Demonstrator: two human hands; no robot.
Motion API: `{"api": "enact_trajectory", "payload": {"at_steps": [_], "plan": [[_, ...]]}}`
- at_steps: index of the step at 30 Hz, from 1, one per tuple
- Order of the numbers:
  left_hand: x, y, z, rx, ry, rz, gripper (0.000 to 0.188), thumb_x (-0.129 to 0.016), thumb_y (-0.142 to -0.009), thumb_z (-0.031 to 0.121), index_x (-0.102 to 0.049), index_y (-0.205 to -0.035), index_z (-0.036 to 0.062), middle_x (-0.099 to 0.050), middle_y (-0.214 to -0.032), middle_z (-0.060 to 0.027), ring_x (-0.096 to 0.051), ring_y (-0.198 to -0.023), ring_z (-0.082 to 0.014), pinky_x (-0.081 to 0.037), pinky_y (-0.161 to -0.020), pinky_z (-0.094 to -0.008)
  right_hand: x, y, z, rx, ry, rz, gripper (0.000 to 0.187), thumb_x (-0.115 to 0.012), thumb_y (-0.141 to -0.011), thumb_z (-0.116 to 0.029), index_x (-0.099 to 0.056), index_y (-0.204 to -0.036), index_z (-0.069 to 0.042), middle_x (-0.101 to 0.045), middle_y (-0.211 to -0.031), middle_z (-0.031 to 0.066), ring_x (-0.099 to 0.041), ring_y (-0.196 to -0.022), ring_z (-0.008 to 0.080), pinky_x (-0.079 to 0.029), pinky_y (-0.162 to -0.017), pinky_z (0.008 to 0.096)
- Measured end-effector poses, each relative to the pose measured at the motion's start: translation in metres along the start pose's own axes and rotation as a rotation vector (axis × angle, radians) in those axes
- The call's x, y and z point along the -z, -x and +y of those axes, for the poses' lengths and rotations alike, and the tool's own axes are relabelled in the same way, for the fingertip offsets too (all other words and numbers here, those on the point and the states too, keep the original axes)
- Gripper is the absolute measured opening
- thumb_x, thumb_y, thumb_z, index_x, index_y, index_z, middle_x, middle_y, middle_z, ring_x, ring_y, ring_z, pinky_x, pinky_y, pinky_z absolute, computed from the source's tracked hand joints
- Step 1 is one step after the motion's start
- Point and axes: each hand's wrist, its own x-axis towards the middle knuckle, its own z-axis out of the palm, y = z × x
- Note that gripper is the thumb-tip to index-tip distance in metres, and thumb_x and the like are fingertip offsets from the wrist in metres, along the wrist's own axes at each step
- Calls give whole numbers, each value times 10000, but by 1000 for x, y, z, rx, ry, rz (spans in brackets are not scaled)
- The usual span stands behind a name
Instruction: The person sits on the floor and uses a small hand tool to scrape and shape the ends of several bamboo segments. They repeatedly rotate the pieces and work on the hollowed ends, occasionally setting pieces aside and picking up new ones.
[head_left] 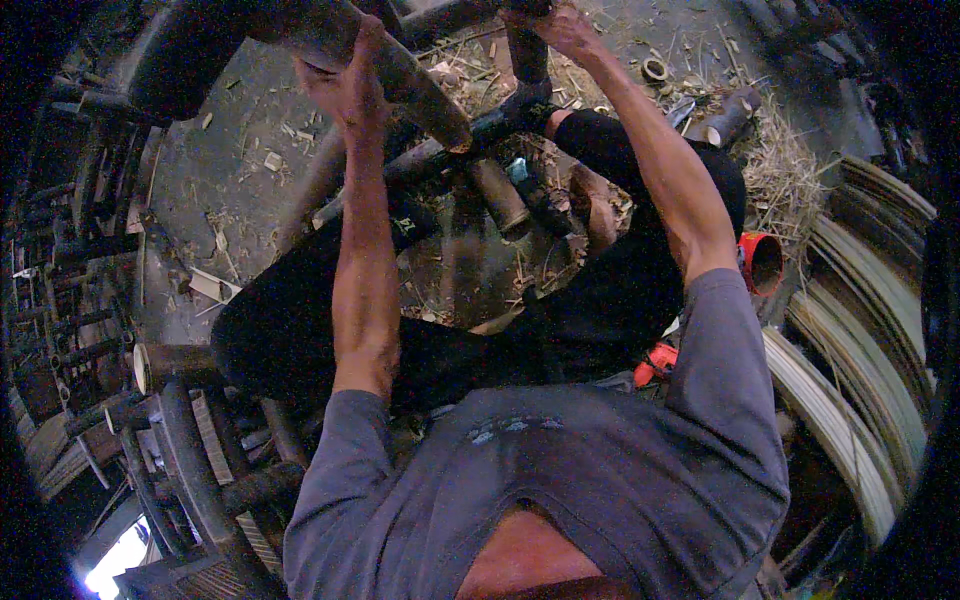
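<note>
Mid-assembly on a dark bamboo frame, by the look of it. Left hand [345, 85] wrapped around a thick bamboo pole [410, 85] held up in front, fingers closed on it. Right hand [562, 25] clamped on a thinner upright pole [527, 55] at the top edge, fingers closed too. Frame raised over the lap, above a floor [240, 190] littered with shavings. Probably bracing the joint; next, likely a steady push or twist, both grips firm.

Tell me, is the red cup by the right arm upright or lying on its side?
On its side. The red cup shows its round dark mouth sideways toward the camera, beside the right elbow, near straw on the floor.
</note>
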Motion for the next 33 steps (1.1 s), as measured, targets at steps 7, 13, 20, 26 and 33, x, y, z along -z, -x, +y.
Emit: {"api": "enact_trajectory", "payload": {"at_steps": [7, 13, 20, 26, 33], "plan": [[35, -1, -49, 3, 13, -23, 581, -792, -639, 34, -472, -1124, 31, -598, -942, -87, -589, -821, -204, -497, -735, -339, -24, -4, 44, 24, -73, -52, 807, -758, -692, -303, -315, -1309, -29, -521, -1187, 180, -525, -1069, 270, -444, -888, 385], [56, -4, -86, 18, 78, -45, 547, -743, -682, -18, -437, -1134, 8, -598, -940, -122, -614, -794, -212, -540, -732, -343, -28, -10, 63, 92, -92, -81, 821, -759, -689, -297, -305, -1322, -37, -519, -1184, 176, -522, -1062, 258, -437, -885, 377], [73, -11, -110, -22, 85, -65, 558, -728, -711, 1, -403, -1165, 16, -584, -981, -139, -595, -857, -233, -523, -766, -357, -23, -9, 47, -6, 68, -89, 816, -750, -709, -314, -294, -1331, -45, -503, -1199, 185, -503, -1078, 303, -422, -901, 395], [54, -6, -92, -57, -544, -69, 612, -734, -720, 171, -395, -1205, 14, -528, -1083, -152, -519, -990, -270, -446, -850, -388, -25, 14, 20, -109, -100, -109, 877, -746, -721, -353, -247, -1365, -27, -423, -1303, 201, -436, -1183, 323, -400, -957, 422], [48, 6, -92, 32, -747, -127, 801, -743, -680, 348, -338, -1279, 3, -428, -1215, -190, -427, -1116, -327, -375, -939, -435, -31, 40, 41, -260, -155, 20, 865, -723, -740, -405, -253, -1377, -57, -434, -1306, 173, -445, -1178, 303, -402, -969, 417]]}}
